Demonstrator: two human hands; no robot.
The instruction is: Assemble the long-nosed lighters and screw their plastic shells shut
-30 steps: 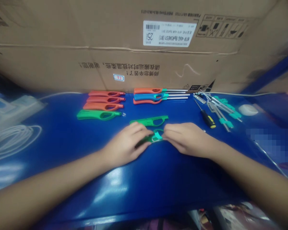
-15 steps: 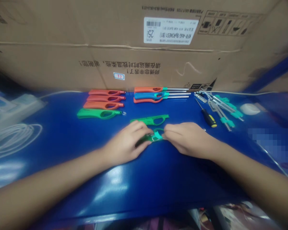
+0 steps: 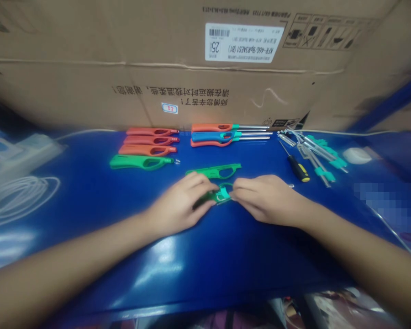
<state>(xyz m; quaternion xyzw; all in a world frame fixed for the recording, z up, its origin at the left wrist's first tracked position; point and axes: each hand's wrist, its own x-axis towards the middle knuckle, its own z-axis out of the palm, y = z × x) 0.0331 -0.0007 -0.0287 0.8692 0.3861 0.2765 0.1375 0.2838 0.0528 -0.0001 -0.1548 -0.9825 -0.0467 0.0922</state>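
Observation:
Low over the table's middle, my left hand (image 3: 183, 201) is closed around the handle end of a green lighter half-shell (image 3: 208, 197). A teal trigger piece (image 3: 223, 193) shows inside that shell, between my two hands. My right hand (image 3: 265, 198) is pinched at the shell's right end; its fingertips touch the part there, and most of what they grip is hidden. A small bit of metal (image 3: 291, 186) sticks out beyond the right hand, perhaps a tube end. Just behind the hands lies another green half-shell (image 3: 222, 171).
Orange lighter shells (image 3: 147, 150) and a green one (image 3: 137, 162) lie at the back left. Lighters with metal tubes (image 3: 231, 135) lie mid-back. Rightward are a screwdriver (image 3: 298, 169), teal-ended metal tubes (image 3: 320, 153) and a white round object (image 3: 357, 156). A cardboard box (image 3: 157, 77) stands behind; a white cable (image 3: 27, 196) coils left.
The right fingertips have shifted very slightly left against the shell, and the teal piece sits at a slightly different angle. Everything else stays in place.

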